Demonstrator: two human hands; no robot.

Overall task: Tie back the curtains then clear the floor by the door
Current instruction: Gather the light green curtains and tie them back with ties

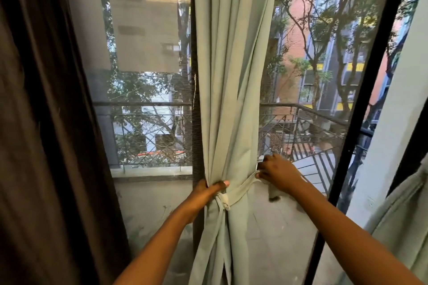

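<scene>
curtain (231, 76) bunched, hangs upright mid-window | left hand (206, 192) grips bunch at knot | right hand (276, 170) pinches tie strip (243, 186) — strip runs sideways, rightward from knot — right hand nearer its free end

- The single head view looked forward and slightly down from the person's own eye height.
- It sat close, at arm's length behind the left hand (209, 190) and right hand (276, 170), facing the gathered pale green curtain (234, 90) between them.
</scene>
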